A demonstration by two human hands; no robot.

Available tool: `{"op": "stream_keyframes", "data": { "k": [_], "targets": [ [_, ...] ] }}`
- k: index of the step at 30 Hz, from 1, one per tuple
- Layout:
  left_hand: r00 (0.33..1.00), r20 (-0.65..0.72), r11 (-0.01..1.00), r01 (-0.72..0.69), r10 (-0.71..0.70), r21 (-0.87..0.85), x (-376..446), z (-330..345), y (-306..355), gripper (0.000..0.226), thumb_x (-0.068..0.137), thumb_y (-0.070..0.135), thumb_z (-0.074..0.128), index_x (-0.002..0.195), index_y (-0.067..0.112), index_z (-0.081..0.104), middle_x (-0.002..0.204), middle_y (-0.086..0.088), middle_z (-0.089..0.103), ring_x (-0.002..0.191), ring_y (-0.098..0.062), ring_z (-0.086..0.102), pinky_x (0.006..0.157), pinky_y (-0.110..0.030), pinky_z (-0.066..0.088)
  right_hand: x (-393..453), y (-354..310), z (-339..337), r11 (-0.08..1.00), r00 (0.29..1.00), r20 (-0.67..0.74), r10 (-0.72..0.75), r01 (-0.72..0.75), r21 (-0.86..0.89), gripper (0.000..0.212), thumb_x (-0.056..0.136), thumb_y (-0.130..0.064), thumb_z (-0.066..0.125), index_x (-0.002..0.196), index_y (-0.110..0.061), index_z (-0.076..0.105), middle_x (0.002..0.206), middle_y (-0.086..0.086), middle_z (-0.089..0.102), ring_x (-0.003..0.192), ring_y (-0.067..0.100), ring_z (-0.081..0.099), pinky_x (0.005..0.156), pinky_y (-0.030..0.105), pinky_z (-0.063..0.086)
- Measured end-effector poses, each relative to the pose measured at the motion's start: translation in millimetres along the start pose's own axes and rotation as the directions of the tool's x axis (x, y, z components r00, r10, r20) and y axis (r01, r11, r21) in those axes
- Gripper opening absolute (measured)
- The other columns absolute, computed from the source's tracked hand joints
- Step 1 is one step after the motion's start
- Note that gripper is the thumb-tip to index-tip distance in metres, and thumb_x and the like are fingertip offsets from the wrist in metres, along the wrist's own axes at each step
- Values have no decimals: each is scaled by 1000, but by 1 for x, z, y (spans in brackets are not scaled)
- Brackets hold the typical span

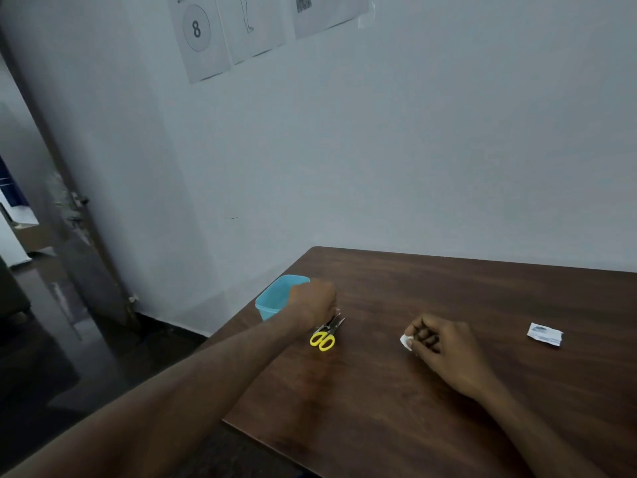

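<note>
Head view | right hand [443, 345] fingers curled, pinching white wad [406, 341] on table [448, 288] | left hand [312, 300] fingers hidden, grip cannot be told, covering blade tips of yellow scissors [324, 336] | blue tub [274, 298] at its 9 o'clock, part hidden | sachet [545, 334] at 3 o'clock, print unreadable

On table [448, 401], L to R: tub [271, 299], scissors [324, 337], wad [406, 341] in right hand [444, 346], packet [545, 334].

Bare left hand [312, 301], bare right hand [444, 345]
</note>
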State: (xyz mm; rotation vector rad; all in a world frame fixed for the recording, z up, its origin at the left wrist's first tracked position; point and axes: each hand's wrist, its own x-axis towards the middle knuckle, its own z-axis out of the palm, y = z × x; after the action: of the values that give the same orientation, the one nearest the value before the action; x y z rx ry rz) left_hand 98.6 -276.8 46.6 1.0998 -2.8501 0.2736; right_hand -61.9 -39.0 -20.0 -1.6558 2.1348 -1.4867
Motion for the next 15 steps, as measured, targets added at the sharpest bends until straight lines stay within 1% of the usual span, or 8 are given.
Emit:
{"op": "stream_keyframes", "data": {
  "k": [3,7,9,11,12,14,15],
  "targets": [
    [999,-43,999,25,-24,21,0,4,5,14,99,29,66,98,18,75,105,-4,76,97,-32,73,77,-39,54,-1,-2,-1,1000,1000,12,-4,4,2,17,90,-17,86,84,-28,75,78,-18,76,70,5,73,63,15,53],
    [999,-14,999,48,-47,26,0,2,6,19,100,33,66,103,14,71,111,-8,74,101,-32,72,85,-42,58,-1,-3,0,1000,1000,21,1,-1,7,17,90,-15,86,85,-28,75,77,-20,75,70,4,72,62,11,50],
    [999,-11,998,54,-53,33,1,-1,7,24,101,36,65,104,13,69,113,-9,73,104,-33,72,82,-40,55,0,-1,0,1000,1000,21,5,-5,4,18,90,-15,86,87,-29,74,79,-22,75,71,3,72,63,10,50],
    [999,-23,998,32,-31,48,4,-5,6,23,102,35,62,99,13,68,113,-9,74,104,-33,71,76,-37,50,0,1,0,1000,1000,20,7,-7,9,21,90,-11,84,95,-29,74,81,-24,75,73,1,73,67,9,51],
    [999,-41,998,20,-17,67,5,-10,6,22,103,34,61,96,14,68,112,-8,75,103,-33,72,74,-35,47,1,2,0,1000,1000,20,11,-11,21,23,91,-9,82,102,-27,74,82,-23,76,73,-1,74,69,10,52],
    [995,-101,996,5,4,86,7,-18,10,24,104,35,58,92,17,68,108,-6,76,102,-31,72,75,-35,44,1,4,0,998,1000,7,28,-29,52,30,94,-7,79,117,-24,72,81,-19,77,70,1,75,71,15,55],
    [990,-139,998,-5,14,64,8,-23,14,25,104,37,57,89,19,67,105,-3,76,100,-30,72,76,-35,44,2,5,0,997,999,-12,37,-36,68,32,95,-7,78,121,-23,71,81,-16,77,68,2,76,71,17,56]
  ]
}}
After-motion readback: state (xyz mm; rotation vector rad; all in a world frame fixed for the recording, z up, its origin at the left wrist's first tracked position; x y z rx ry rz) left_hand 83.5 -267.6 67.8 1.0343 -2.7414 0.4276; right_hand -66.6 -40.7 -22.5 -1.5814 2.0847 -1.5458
